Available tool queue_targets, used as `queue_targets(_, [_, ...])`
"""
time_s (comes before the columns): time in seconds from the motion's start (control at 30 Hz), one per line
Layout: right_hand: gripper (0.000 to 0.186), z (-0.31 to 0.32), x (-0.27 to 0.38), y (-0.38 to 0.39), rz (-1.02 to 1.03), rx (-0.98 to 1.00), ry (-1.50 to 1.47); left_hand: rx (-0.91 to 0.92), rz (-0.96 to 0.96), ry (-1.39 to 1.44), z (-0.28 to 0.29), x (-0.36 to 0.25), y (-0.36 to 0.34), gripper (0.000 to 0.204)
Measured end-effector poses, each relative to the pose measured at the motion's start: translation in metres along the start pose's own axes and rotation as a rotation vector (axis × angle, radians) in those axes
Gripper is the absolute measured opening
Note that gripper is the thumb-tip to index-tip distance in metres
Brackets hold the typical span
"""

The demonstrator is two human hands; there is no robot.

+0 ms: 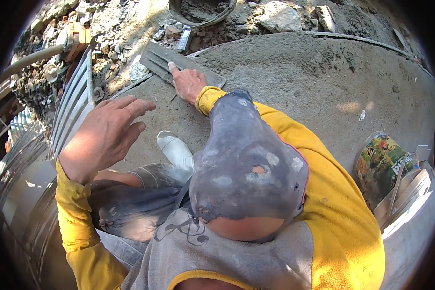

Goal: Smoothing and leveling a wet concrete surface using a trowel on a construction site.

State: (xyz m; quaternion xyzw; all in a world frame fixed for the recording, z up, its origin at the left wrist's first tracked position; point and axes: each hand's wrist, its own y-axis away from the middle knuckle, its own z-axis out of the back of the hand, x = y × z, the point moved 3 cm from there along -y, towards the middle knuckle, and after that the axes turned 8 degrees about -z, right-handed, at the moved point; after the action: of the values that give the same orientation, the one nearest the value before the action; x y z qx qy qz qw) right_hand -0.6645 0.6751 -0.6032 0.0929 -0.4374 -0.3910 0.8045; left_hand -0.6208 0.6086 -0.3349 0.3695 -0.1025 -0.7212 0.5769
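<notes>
My right hand (pixel 189 85) grips a flat grey rectangular float (pixel 154 59), which rests on the wet-looking grey concrete surface (pixel 314 82) near its far edge. My left hand (pixel 106 133) is raised at the left, empty, its fingers loosely bent and apart, near a ribbed grey panel (pixel 72 101). My bent knee in worn dark fabric (pixel 246 164) rises between my arms, partly hiding the concrete. A white rubber boot (pixel 174 150) stands below the float.
Beyond the edge lie rubble (pixel 275 17), a dirty bucket (pixel 198 20) and a narrow silver tool (pixel 184 41). A wooden handle (pixel 38 57) and metal rods (pixel 9 154) are at the left. A printed sack (pixel 379 166) with pale boards sits at the right.
</notes>
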Motion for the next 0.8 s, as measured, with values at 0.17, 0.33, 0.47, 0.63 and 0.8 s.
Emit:
queue_targets(0.17, [0.058,0.050,-0.063,0.007,-0.163,-0.213,-0.061,0.084,0.054,0.016,-0.004,0.005,0.001,0.036])
queue_targets(0.33, [0.048,0.163,-0.206,0.051,-0.435,-0.510,0.102,0.052,0.021,-0.084,-0.008,0.017,-0.002,0.034])
queue_targets(0.47, [0.047,0.280,-0.375,0.110,-0.862,-0.909,0.161,-0.039,-0.098,0.160,0.003,-0.004,-0.015,0.034])
queue_targets(0.63, [0.059,0.305,-0.416,0.189,-0.685,-1.194,0.113,-0.158,-0.466,0.753,0.024,-0.048,-0.015,0.030])
queue_targets(0.8, [0.067,0.183,-0.340,0.222,-0.639,-1.045,-0.308,-0.294,-1.016,1.288,0.004,-0.117,-0.034,0.022])
